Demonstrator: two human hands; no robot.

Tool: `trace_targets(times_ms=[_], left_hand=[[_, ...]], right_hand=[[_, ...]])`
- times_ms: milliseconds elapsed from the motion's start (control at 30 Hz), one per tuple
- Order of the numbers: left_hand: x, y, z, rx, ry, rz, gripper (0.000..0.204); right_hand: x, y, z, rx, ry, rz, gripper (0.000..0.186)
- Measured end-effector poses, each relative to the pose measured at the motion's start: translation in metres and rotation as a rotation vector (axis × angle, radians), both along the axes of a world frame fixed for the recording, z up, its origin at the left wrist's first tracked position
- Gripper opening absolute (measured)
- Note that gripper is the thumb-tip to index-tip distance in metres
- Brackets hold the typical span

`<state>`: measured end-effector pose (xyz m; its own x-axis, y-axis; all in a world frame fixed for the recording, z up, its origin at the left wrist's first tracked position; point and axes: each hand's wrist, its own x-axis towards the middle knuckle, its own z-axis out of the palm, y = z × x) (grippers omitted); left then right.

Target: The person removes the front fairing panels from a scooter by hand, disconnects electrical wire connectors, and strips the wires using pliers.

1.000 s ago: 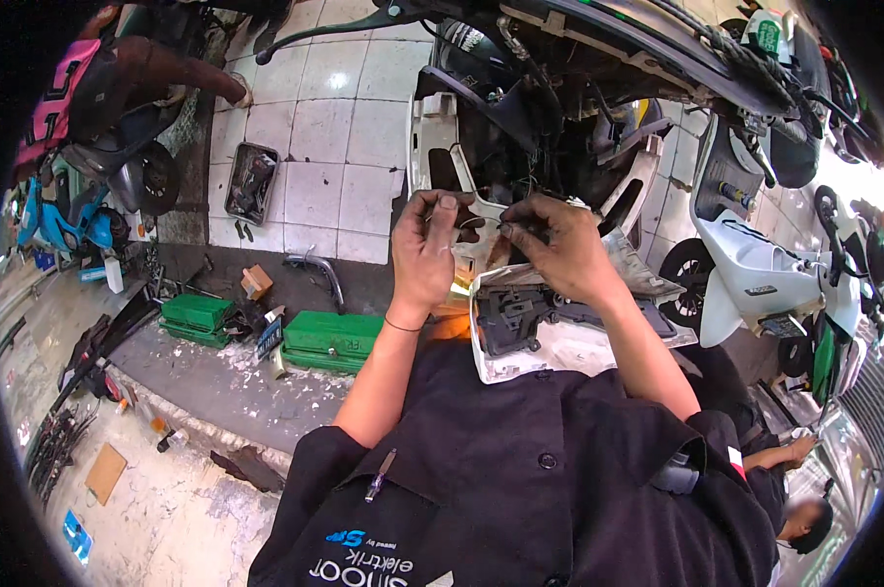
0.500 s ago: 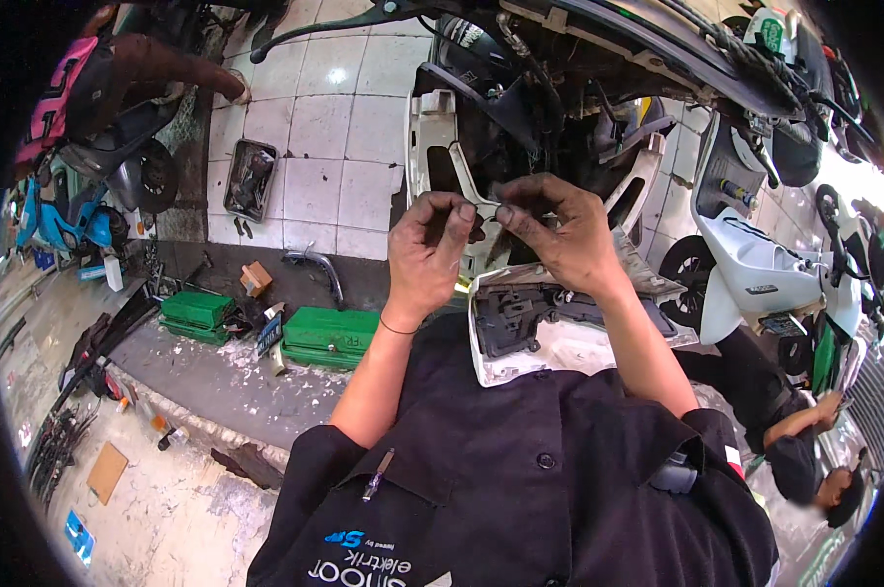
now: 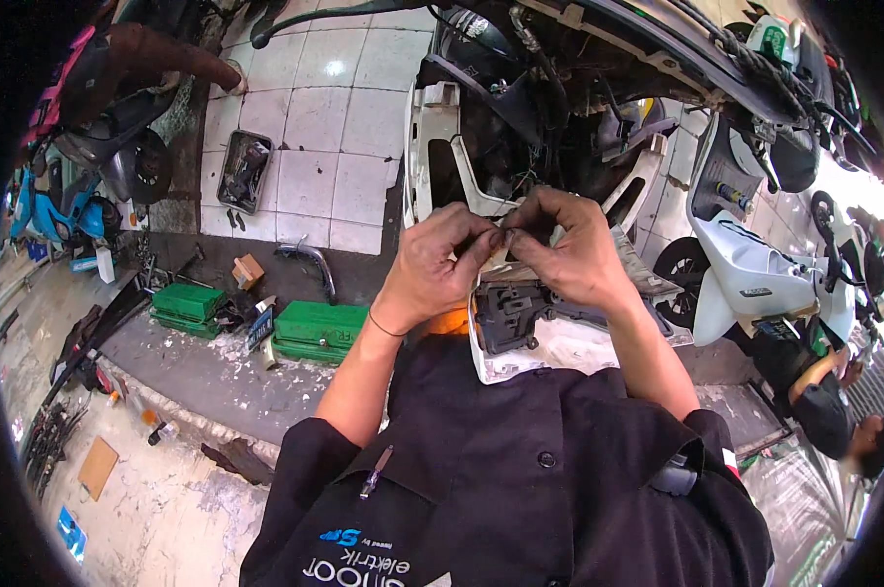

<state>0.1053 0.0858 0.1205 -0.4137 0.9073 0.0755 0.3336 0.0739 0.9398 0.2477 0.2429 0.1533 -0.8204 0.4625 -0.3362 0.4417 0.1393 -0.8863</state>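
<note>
Left hand: mine [image 3: 432, 259], clenched loosely now, thumb to forefinger; a second ago its palm stood more open.
Right hand: mine [image 3: 571, 249], fingers curled in a pinch, its tips now meeting the left's; a second ago a gap lay between them.
Between my fingertips: I cannot tell whether I am grasping something; my fingers hide it.
White panel: just below my hands [image 3: 559, 357], against my shirt front [image 3: 491, 460], with a black part [image 3: 508, 318] lying in it.
Orange piece: beside the panel's left edge [image 3: 452, 321], partly covered by my left hand.
Stripped scooter: straight beyond my hands, its white frame piece [image 3: 430, 147] partly blocked by them; a black lever [image 3: 354, 12] crosses the top.
Green toolboxes: two to my left [image 3: 317, 331], near a curved chrome part [image 3: 315, 264] and a small carton [image 3: 248, 271].
Tray: on the tiles beyond [image 3: 224, 186], small parts inside.
White scooter: to my right [image 3: 770, 279], well apart.
Co-worker: far right [image 3: 823, 411], higher in view than a second ago.
</note>
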Motion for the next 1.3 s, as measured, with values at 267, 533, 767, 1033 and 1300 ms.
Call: trace_targets(times_ms=[267, 533, 767, 1033, 1300], left_hand=[[0.006, 0.002, -0.004, 0.027, -0.007, 0.025, 0.005], [0.008, 0.003, -0.004, -0.025, -0.098, 0.058, 0.009], [0.003, 0.004, -0.003, -0.004, -0.075, 0.048, 0.009], [-0.001, 0.010, -0.004, 0.052, 0.071, 0.030, 0.007], [-0.003, 0.001, -0.010, -0.119, -0.342, 0.179, 0.009]], right_hand=[[-0.001, 0.007, -0.002, 0.193, 0.057, 0.084, 0.015], [0.004, 0.011, -0.010, 0.494, 0.243, 0.135, 0.022], [0.015, 0.011, -0.014, -0.414, 0.012, -0.081, 0.028], [0.016, 0.004, -0.023, -0.296, 0.027, -0.052, 0.019], [0.020, 0.014, -0.014, 0.133, 0.183, -0.091, 0.016]])
